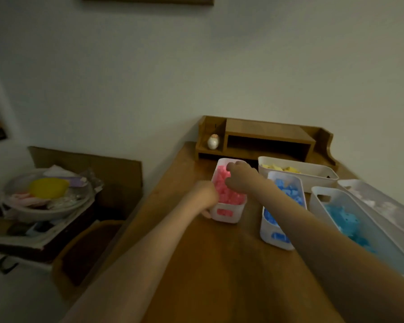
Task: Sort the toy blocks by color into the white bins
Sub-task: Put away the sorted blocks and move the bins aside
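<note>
Left hand (204, 197) grasps the small white plastic bin (238, 214) of pink toy blocks (228, 195) at its eight-o'clock corner, evidently steadying it on the wooden desk (208, 264); right hand (241, 179) curls over the blocks, grasp indeterminate.

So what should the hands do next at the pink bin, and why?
Probably lift the right hand clear of the pink bin: it is curled just above the pink blocks, holding nothing I can make out, while the left hand grips the bin's near corner.
</note>
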A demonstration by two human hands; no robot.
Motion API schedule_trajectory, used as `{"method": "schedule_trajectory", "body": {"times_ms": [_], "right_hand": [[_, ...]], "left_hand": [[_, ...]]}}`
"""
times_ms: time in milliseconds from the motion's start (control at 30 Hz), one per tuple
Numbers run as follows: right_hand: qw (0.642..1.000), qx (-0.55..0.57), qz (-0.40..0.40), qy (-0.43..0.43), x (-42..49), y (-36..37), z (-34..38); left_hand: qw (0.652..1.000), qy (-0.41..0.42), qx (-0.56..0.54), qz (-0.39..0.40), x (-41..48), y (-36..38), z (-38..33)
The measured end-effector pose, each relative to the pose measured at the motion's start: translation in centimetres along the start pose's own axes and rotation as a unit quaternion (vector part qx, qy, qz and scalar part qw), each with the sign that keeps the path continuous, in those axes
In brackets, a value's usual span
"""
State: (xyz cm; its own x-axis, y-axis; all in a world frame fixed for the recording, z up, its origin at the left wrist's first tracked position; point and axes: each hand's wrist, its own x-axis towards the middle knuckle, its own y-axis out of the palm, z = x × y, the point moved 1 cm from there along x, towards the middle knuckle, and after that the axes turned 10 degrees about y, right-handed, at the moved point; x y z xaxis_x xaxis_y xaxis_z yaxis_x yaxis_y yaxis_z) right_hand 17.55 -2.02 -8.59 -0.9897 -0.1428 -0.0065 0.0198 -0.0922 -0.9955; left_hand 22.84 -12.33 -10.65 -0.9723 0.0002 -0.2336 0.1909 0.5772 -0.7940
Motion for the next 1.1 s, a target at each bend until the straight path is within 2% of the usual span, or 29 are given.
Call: {"method": "schedule_trajectory", "body": {"times_ms": [33,100,300,367,433,567,667,833,933,1033,1100], "right_hand": [[1.0,-0.003,-0.021,-0.011,-0.9,-0.1,0.5],[0.998,0.002,-0.054,-0.042,-2.7,-0.2,1.5],[0.986,0.104,-0.076,-0.103,-6.4,1.1,7.0],[0.978,0.134,-0.087,-0.138,-7.7,1.9,9.5],[0.969,0.148,-0.102,-0.17,-8.9,2.8,12.0],[0.956,0.166,-0.07,-0.23,-11.2,4.5,17.9],[0.942,0.188,-0.059,-0.271,-13.4,5.7,22.6],[0.915,0.22,-0.089,-0.326,-16.1,7.9,28.9],[0.913,0.231,-0.079,-0.328,-16.9,10.1,31.7],[0.895,0.281,-0.122,-0.323,-18.5,13.0,34.0],[0.889,0.309,-0.098,-0.323,-19.3,15.4,34.7]], "left_hand": [[1.0,-0.019,0.0,-0.014,-0.8,0.1,0.6],[0.997,0.005,-0.046,-0.067,-2.1,-0.2,1.9],[0.98,-0.009,-0.084,-0.181,-8.1,-2.1,5.8],[0.981,-0.03,-0.06,-0.182,-9.7,-3.0,7.3],[0.981,-0.078,0.009,-0.18,-11.7,-3.8,8.8],[0.965,-0.114,0.101,-0.215,-15.4,-5.2,13.4],[0.957,-0.136,0.113,-0.231,-18.1,-5.4,17.3],[0.931,-0.158,0.104,-0.314,-21.9,-6.0,22.7],[0.928,-0.172,0.114,-0.31,-23.0,-6.1,25.3],[0.924,-0.224,0.087,-0.297,-22.9,-5.6,29.4],[0.93,-0.24,0.067,-0.271,-22.3,-4.3,32.0]]}}
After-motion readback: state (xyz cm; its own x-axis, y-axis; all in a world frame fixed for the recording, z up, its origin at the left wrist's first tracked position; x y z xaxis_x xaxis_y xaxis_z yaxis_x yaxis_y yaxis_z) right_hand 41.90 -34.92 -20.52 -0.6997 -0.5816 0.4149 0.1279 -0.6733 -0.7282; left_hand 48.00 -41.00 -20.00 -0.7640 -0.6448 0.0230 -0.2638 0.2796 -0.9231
